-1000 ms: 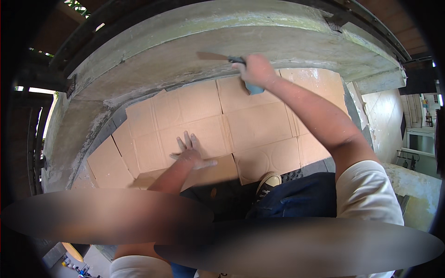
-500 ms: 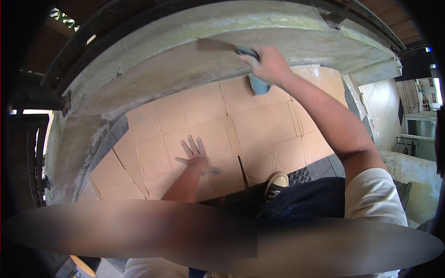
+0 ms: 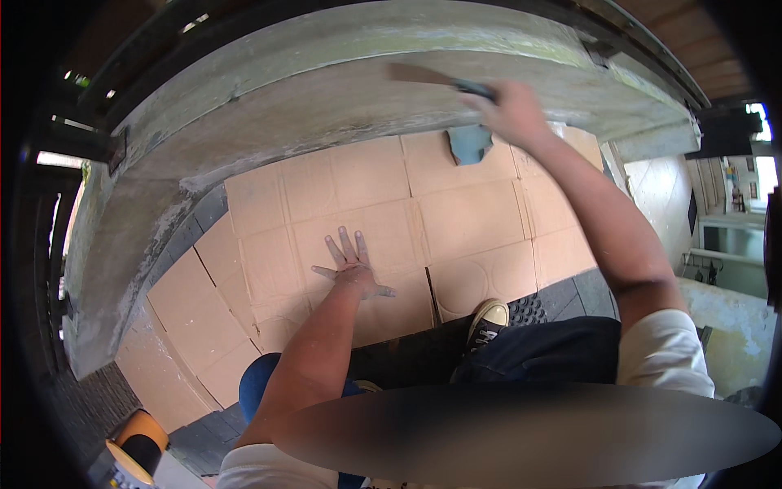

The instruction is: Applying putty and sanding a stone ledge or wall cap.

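My left hand (image 3: 353,265) lies palm-down on the flattened cardboard (image 3: 468,212), its dusty fingers spread and nothing under it but the board. My right hand (image 3: 515,114), blurred by motion, grips the dark handle (image 3: 474,88) of a scraper, whose wide blade (image 3: 423,74) is raised at the face of the weathered concrete wall (image 3: 277,106). Whether the blade touches the concrete I cannot tell. Below that hand, a teal irregular scrap (image 3: 467,147) lies on the cardboard near the wall's foot.
My sneaker (image 3: 486,326) stands at the cardboard's near edge on dark floor tiles (image 3: 570,301). An orange and black object (image 3: 138,444) sits at lower left. Dark boards (image 3: 57,261) border the left; a low concrete wall (image 3: 725,326) and tiled floor (image 3: 660,191) lie right.
My right hand and the scraper have moved up and to the right. More of the teal scrap shows. My left hand stays spread on the cardboard.
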A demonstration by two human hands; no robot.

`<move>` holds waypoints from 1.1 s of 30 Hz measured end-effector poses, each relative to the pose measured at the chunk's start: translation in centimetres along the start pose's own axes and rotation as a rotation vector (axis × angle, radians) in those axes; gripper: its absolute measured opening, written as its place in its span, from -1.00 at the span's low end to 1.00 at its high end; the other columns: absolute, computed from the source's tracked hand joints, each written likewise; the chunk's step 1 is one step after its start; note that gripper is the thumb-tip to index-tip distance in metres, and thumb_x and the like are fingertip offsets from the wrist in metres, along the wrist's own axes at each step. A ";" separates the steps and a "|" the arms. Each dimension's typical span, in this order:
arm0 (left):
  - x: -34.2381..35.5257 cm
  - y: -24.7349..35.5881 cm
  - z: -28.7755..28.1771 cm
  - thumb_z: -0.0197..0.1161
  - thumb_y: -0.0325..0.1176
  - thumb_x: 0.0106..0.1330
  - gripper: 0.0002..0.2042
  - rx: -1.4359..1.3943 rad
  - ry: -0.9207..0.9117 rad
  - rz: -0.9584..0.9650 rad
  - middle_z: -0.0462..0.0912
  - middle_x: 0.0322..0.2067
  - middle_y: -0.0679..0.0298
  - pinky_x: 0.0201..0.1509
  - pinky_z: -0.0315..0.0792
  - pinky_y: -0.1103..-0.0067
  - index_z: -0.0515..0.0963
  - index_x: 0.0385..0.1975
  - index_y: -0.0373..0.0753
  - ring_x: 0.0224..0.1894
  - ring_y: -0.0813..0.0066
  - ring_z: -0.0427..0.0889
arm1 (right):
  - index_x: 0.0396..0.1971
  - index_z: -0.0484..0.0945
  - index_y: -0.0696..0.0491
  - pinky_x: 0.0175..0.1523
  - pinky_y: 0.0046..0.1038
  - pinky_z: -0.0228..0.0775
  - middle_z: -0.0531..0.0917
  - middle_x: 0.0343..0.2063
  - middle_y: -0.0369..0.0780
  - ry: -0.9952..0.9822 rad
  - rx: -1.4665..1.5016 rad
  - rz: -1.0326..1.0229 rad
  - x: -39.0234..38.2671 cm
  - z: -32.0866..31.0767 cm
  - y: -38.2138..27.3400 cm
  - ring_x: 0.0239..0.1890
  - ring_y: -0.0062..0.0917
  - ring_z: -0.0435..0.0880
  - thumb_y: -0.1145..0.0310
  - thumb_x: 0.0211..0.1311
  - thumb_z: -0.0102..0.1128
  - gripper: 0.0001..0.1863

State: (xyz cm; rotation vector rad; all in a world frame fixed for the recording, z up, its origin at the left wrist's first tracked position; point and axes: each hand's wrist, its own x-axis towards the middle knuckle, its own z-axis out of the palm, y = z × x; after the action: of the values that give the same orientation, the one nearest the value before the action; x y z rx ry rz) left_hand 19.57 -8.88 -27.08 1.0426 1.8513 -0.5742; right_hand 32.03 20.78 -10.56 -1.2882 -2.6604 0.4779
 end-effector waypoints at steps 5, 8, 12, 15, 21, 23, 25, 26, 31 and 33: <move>-0.3 0.9 -1.1 0.43 0.40 -0.33 0.48 0.013 0.004 0.031 -0.83 0.35 0.02 0.09 -0.28 -0.50 -0.61 0.37 -0.13 0.36 -0.21 -0.81 | -0.42 0.68 0.11 -0.45 -0.33 0.35 0.58 -0.70 -0.11 0.112 -0.061 0.068 -2.1 -4.5 6.3 -0.65 -0.36 0.55 -0.04 0.20 0.21 -0.55; 0.0 0.6 -0.5 0.42 0.40 -0.32 0.48 0.004 0.015 0.039 -0.82 0.36 0.04 0.09 -0.28 -0.50 -0.61 0.38 -0.11 0.37 -0.20 -0.79 | -0.36 0.67 0.11 -0.40 -0.29 0.38 0.59 -0.66 -0.08 0.130 -0.006 -0.078 -0.3 -0.8 -0.7 -0.60 -0.30 0.58 -0.02 0.20 0.20 -0.57; -0.4 -0.2 0.2 0.42 0.40 -0.32 0.46 -0.036 0.040 0.042 -0.81 0.37 0.09 0.09 -0.29 -0.51 -0.59 0.39 -0.07 0.38 -0.17 -0.78 | -0.45 0.62 0.16 -0.31 -0.14 0.40 0.59 -0.60 0.04 0.104 0.038 -0.193 0.6 3.5 -6.6 -0.49 -0.08 0.61 0.03 0.22 0.17 -0.57; -0.7 -0.7 0.0 0.46 0.37 -0.37 0.49 -0.075 0.063 0.086 -0.79 0.37 0.08 0.09 -0.32 -0.51 -0.57 0.39 -0.08 0.39 -0.13 -0.77 | -0.50 0.62 0.21 -0.33 -0.15 0.41 0.57 -0.63 0.08 0.004 -0.018 0.054 -1.1 2.0 -1.3 -0.47 -0.06 0.63 0.04 0.24 0.15 -0.54; -0.6 -0.3 -0.4 0.46 0.34 -0.31 0.44 -0.072 0.053 0.084 -0.80 0.38 0.13 0.08 -0.31 -0.53 -0.57 0.39 -0.04 0.39 -0.13 -0.77 | -0.50 0.60 0.23 -0.35 -0.18 0.40 0.59 -0.61 0.06 0.000 -0.058 -0.059 -0.8 2.7 -5.5 -0.50 -0.05 0.62 0.07 0.19 0.21 -0.57; -0.4 -0.7 -0.1 0.45 0.35 -0.30 0.44 -0.079 0.073 0.093 -0.80 0.38 0.13 0.07 -0.31 -0.53 -0.57 0.39 -0.04 0.39 -0.14 -0.77 | -0.50 0.59 0.23 -0.36 -0.22 0.42 0.60 -0.61 0.06 -0.051 0.005 -0.090 1.0 5.4 -10.3 -0.49 -0.15 0.65 0.13 0.20 0.20 -0.61; -0.8 -1.1 0.2 0.45 0.35 -0.30 0.44 -0.085 0.104 0.080 -0.79 0.38 0.13 0.07 -0.31 -0.53 -0.57 0.39 -0.04 0.39 -0.14 -0.77 | -0.43 0.57 0.25 -0.38 -0.26 0.45 0.62 -0.56 0.02 -0.228 0.213 -0.006 1.5 6.4 -12.7 -0.49 -0.23 0.67 0.16 0.23 0.16 -0.63; -0.7 -1.3 0.4 0.44 0.36 -0.29 0.43 -0.087 0.106 0.095 -0.80 0.38 0.14 0.06 -0.32 -0.54 -0.56 0.40 -0.03 0.39 -0.13 -0.78 | -0.37 0.56 0.26 -0.39 -0.31 0.48 0.64 -0.52 -0.01 -0.417 0.412 0.085 1.9 6.8 -13.7 -0.50 -0.31 0.69 0.19 0.26 0.12 -0.64; 0.3 -3.8 -1.4 0.41 0.39 -0.28 0.42 -0.122 0.071 0.198 -0.67 0.41 0.06 0.22 -0.26 -0.41 -0.49 0.41 -0.14 0.43 -0.13 -0.61 | -0.15 0.45 0.27 -0.39 -0.40 0.54 0.63 -0.34 -0.06 -0.597 0.309 0.297 -2.2 4.3 -7.8 -0.49 -0.42 0.67 0.19 0.33 0.04 -0.62; 3.8 -8.8 -2.0 0.39 0.40 -0.25 0.39 -0.401 0.070 0.379 -0.40 0.43 -0.06 0.42 -0.18 -0.08 -0.36 0.40 -0.33 0.47 -0.03 -0.32 | -0.17 0.46 0.26 -0.34 -0.37 0.54 0.63 -0.35 -0.03 -0.619 0.208 0.259 -2.5 4.0 -7.7 -0.46 -0.37 0.69 0.18 0.34 0.04 -0.62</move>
State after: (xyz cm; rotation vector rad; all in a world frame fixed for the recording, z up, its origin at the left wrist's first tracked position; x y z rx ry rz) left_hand 10.33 -10.53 -29.75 1.1060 1.6749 0.0581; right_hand 26.82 13.50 -11.65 -1.6322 -2.7825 1.3463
